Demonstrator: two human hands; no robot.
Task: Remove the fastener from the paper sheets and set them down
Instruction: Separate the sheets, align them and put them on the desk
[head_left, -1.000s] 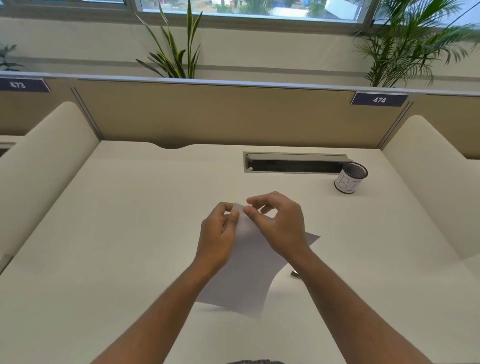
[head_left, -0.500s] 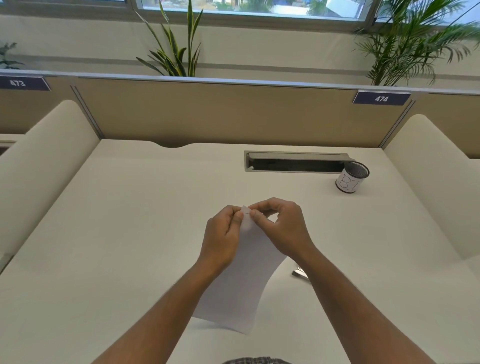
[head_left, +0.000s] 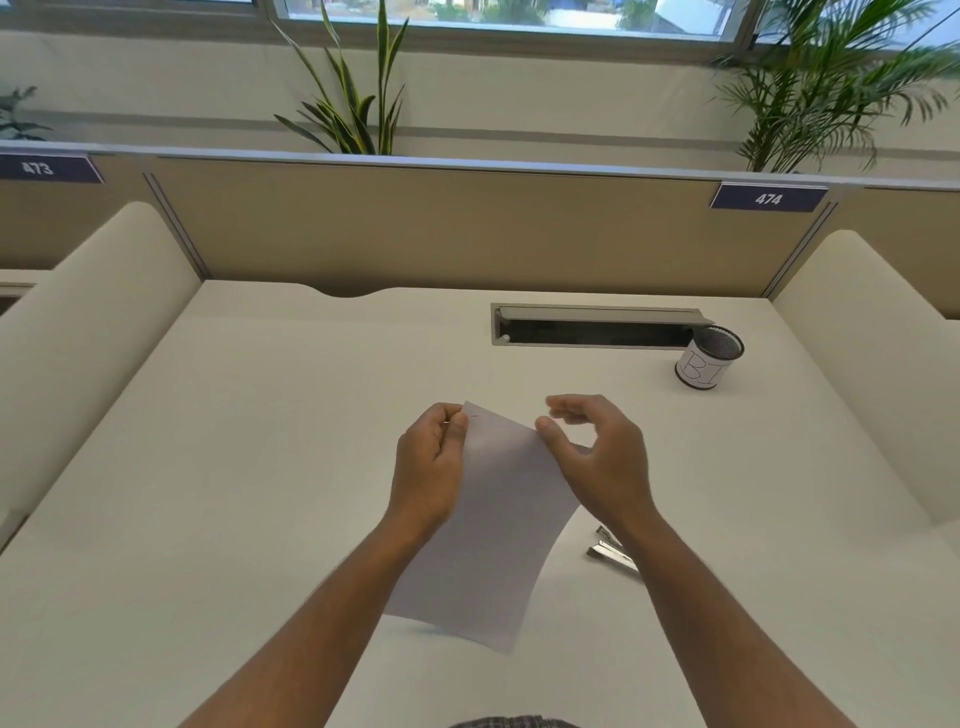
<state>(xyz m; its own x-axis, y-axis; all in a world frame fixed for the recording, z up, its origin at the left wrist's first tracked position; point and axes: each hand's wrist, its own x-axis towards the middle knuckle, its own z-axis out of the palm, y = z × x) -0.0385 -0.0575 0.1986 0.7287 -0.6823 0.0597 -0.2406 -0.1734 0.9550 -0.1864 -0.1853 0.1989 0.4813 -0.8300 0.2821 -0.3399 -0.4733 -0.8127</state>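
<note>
The white paper sheets (head_left: 498, 519) hang above the desk, bending downward toward me. My left hand (head_left: 431, 467) pinches their top left corner between thumb and fingers. A tiny metallic glint, possibly the fastener (head_left: 448, 422), shows at that fingertip. My right hand (head_left: 597, 452) is beside the sheets' upper right edge. Its thumb is at the paper's edge and its fingers are curled and apart. I see nothing held between them.
A shiny metal stapler-like tool (head_left: 610, 553) lies on the desk (head_left: 260, 467), partly under my right forearm. A mesh pen cup (head_left: 709, 358) stands at the back right by a cable slot (head_left: 592, 326). Cream dividers wall both sides.
My right hand has left the top corner, where both hands were pinched together, and moved right with fingers spread. The left hand still holds the corner.
</note>
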